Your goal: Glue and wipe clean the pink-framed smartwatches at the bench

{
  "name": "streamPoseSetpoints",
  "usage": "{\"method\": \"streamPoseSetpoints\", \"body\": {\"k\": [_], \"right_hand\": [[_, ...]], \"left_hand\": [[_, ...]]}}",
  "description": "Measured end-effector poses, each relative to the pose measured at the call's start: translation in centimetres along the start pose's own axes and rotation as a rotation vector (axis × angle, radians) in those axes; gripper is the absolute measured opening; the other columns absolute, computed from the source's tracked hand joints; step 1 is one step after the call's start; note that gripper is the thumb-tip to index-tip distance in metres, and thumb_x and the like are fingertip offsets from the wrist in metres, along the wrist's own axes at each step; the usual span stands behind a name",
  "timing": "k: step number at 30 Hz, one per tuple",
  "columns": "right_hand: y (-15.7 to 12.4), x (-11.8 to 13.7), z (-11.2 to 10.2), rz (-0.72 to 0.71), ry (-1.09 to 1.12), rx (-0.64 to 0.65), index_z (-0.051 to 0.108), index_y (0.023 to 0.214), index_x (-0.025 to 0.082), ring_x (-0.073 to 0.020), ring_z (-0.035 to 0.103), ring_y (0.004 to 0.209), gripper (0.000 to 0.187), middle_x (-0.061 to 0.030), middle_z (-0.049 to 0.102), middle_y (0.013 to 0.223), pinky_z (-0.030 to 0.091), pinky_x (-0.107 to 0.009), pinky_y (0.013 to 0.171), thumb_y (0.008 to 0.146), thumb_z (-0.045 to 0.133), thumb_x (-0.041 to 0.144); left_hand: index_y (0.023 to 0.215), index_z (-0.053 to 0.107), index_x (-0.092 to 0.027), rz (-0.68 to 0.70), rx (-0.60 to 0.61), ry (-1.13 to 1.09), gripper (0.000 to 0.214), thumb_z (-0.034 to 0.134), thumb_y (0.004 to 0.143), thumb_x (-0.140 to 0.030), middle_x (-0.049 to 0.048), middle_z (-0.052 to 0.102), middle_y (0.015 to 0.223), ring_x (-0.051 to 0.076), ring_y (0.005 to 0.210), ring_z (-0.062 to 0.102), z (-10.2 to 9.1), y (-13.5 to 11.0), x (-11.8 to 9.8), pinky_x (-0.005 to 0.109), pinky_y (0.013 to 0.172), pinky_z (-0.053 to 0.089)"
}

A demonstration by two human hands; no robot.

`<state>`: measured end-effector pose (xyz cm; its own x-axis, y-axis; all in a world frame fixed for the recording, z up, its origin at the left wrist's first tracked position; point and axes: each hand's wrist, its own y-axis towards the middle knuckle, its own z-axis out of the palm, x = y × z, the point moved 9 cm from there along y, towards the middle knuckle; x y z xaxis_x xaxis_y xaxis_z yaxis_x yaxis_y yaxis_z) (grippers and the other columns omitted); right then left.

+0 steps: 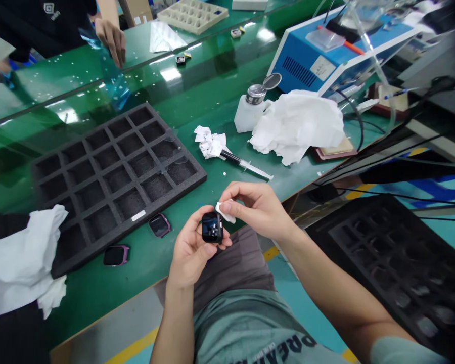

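My left hand [191, 250] is closed around a small black watch body [212, 227], its dark screen facing up. My right hand [256, 205] pinches a small white wipe [224, 211] and presses it against the watch body's right edge. Both hands hover over my lap, just off the near edge of the green table [212, 96]. Two more watch bodies with purple rims [160, 225] [116, 255] lie on the table to the left of my hands.
A black foam tray [114, 172] with several empty cells lies on the table. Behind it are a crumpled wipe with a syringe [246, 164], a white dispenser bottle [250, 108], a white cloth pile [299, 124], a blue machine [326, 50]. Another person's hand [111, 38] rests at the far side.
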<state>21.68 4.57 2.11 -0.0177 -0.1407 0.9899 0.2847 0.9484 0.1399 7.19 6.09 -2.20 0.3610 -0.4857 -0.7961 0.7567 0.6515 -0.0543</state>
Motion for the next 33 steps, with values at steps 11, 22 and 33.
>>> {"method": "streamPoseSetpoints", "body": {"k": [11,22,33], "right_hand": [[-1.2,0.0,-0.5,0.014,-0.068,0.027,0.075,0.083,0.021,-0.0144,0.062,0.07,0.013,-0.0007,0.067,0.078,0.048,-0.031,0.067,0.089,0.079,0.032],[-3.3,-0.9,0.3,0.019,-0.174,-0.005,0.077,0.082,0.024,-0.017,0.064,0.074,0.01,-0.0021,0.07,0.08,0.051,-0.033,0.07,0.088,0.079,0.031],[-4.2,0.9,0.8,-0.045,-0.244,-0.053,0.075,0.083,0.024,-0.0159,0.064,0.072,0.007,-0.0009,0.07,0.077,0.05,-0.031,0.065,0.087,0.079,0.021]], "left_hand": [[0.12,0.067,-0.022,-0.027,-0.157,-0.003,0.056,0.093,0.071,-0.018,0.0041,0.081,0.106,0.016,0.092,0.078,-0.6,0.9,0.6,0.024,0.082,0.062],[0.107,0.061,-0.021,0.045,-0.232,-0.029,0.06,0.098,0.06,-0.014,0.0067,0.078,0.118,0.022,0.097,0.079,-1.3,0.5,0.7,0.032,0.081,0.065],[0.099,0.064,-0.021,0.053,-0.253,-0.025,0.059,0.099,0.053,-0.006,0.0012,0.076,0.109,0.016,0.089,0.078,-1.1,0.6,0.4,0.023,0.075,0.064]]}}
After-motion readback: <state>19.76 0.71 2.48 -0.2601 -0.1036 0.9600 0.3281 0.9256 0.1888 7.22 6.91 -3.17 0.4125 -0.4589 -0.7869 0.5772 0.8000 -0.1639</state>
